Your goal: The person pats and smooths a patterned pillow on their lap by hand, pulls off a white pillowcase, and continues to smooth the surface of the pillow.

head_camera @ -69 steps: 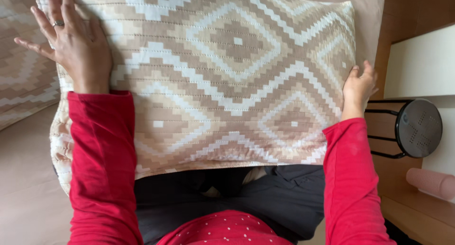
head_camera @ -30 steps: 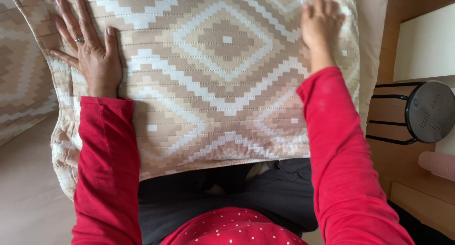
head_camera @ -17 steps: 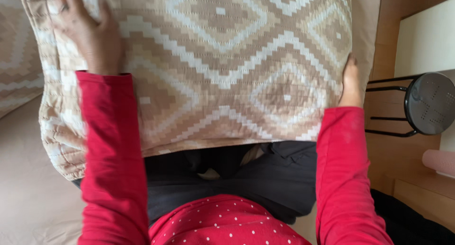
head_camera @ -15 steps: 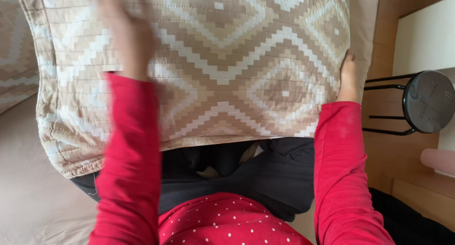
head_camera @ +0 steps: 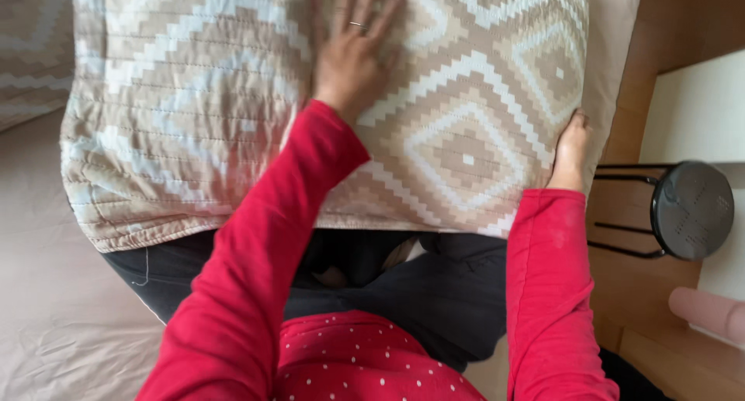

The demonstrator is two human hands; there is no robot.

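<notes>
Pillow [head_camera: 194, 129], quilted, beige w/ white and tan diamond pattern, lies on bed [head_camera: 46, 323] across person's lap, covering upper legs.

Left hand [head_camera: 353, 55]: flat on pillow top, near its middle toward far edge. Fingers spread wide, palm down, pressing fabric; grip holds nothing. Ring [head_camera: 358, 26] on one finger. Red sleeve [head_camera: 256, 269] runs diagonally over pillow's near edge.

Right hand [head_camera: 570, 149]: at pillow's right edge, near its near-right corner. Fingers together, laid vs. the side; thumb hidden, so can't tell if it pinches the edge or only presses it.

Near side of pillow: dark trousers [head_camera: 434, 292], red dotted top [head_camera: 349, 362]. Left of pillow: second cushion [head_camera: 31, 52], same pattern, partly out of view. Right of pillow: wood headboard strip [head_camera: 667, 28], then black round stool [head_camera: 691, 211] w/ metal frame, well apart. Pink roll [head_camera: 710, 312] near stool.
</notes>
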